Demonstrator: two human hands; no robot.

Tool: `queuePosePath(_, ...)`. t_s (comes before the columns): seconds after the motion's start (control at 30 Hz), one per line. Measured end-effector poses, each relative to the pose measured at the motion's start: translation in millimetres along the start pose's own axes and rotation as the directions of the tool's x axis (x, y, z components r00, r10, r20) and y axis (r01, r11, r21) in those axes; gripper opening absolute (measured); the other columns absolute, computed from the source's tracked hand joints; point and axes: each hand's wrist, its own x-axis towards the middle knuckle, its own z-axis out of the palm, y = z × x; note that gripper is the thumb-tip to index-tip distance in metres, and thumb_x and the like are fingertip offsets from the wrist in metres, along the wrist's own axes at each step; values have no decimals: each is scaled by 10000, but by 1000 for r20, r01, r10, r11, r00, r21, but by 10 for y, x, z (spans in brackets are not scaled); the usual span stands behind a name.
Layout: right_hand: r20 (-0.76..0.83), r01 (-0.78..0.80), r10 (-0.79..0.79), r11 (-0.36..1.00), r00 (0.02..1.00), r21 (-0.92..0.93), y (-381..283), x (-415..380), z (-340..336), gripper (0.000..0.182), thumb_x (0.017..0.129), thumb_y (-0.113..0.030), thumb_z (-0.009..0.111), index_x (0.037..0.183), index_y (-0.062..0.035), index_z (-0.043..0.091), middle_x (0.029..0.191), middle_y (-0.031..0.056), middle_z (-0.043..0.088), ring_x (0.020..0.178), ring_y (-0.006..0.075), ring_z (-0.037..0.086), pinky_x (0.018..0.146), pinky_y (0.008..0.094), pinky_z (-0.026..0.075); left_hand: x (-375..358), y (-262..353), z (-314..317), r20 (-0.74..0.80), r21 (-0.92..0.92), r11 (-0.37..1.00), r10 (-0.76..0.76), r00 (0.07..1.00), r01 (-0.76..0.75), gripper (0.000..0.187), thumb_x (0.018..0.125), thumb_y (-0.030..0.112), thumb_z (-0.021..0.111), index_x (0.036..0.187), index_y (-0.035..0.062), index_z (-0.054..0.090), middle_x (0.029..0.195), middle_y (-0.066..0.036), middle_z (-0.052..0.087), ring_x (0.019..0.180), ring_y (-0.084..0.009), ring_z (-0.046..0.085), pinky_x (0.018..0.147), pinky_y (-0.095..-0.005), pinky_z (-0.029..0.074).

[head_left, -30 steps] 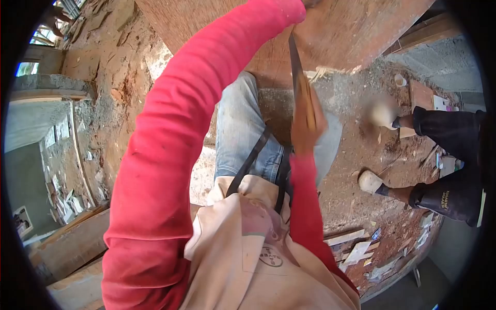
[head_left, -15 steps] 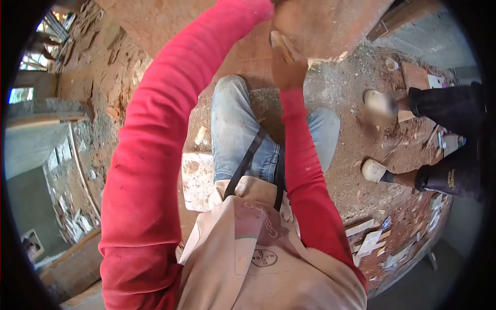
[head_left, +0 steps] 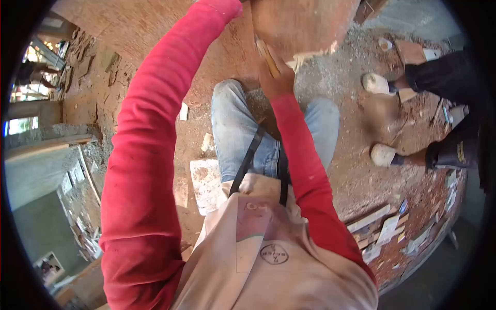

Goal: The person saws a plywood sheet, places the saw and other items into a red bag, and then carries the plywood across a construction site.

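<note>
My right hand (head_left: 277, 78) is closed around a slim, yellow pencil-like tool (head_left: 270, 63). The tool's narrow end points up and left over a reddish-brown wooden board (head_left: 305, 28), near a straight line or seam in the surface. My left arm, in a red sleeve (head_left: 155, 103), stretches over the board's left part (head_left: 139, 26). Its cuff reaches the top edge of the view, and the left hand lies beyond that edge. Both my knees (head_left: 230, 98) are close below the board's near edge.
Another person's legs and shoes (head_left: 382, 155) are at the right. Wood offcuts (head_left: 369, 219) and rubble lie on the dirt floor at lower right. A whitish block (head_left: 205, 181) sits beside my left thigh. Concrete ledges (head_left: 51, 144) stand at the left.
The view has shifted, so the board and both arms appear farther left. My right hand still holds the yellow tool, which shows more fully now. Both the other person's feet remain at the right.
</note>
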Motion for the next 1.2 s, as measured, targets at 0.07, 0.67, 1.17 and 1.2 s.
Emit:
queuePosePath(0.07, -21, 125, -125, 991, 992, 41, -142, -589, -458, 356, 918, -80, 590, 1251, 47, 597, 1146, 239, 670, 1048, 331, 678, 893, 373, 525, 87, -101, -73, 107, -37, 999, -7, 994, 11, 266, 833, 214, 542, 602, 177, 668, 609, -43, 656, 623, -161, 625, 917, -317, 360)
queuePosePath(0.67, -41, -29, 37, 983, 998, 184, -5, -258, -99, 419, 868, -80, 614, 1286, -40, 604, 1004, 209, 702, 859, 288, 721, 699, 329, 543, 49, -87, -143, 49, -37, 999, -16, 999, 17, 264, 763, 318, 666, 560, 149, 666, 570, -64, 639, 633, -181, 614, 863, -327, 380)
queuePosePath(1.17, -145, 167, -144, 973, 979, 159, 136, 250, 206, 395, 882, -140, 621, 1257, -17, 610, 1077, 216, 686, 965, 310, 695, 812, 381, 537, 96, -193, -107, 11, 10, 1000, 3, 1000, -3, 268, 813, 223, 579, 560, 162, 643, 561, -75, 628, 589, -177, 596, 872, -329, 370)
queuePosePath(1.2, -131, 135, -109, 969, 985, 205, 119, 175, 205, 393, 887, -144, 615, 1258, -13, 608, 1062, 220, 688, 982, 316, 690, 818, 384, 534, 49, -153, -155, 56, -53, 998, 29, 998, -26, 270, 810, 227, 575, 555, 163, 638, 559, -78, 627, 590, -178, 596, 865, -330, 369)
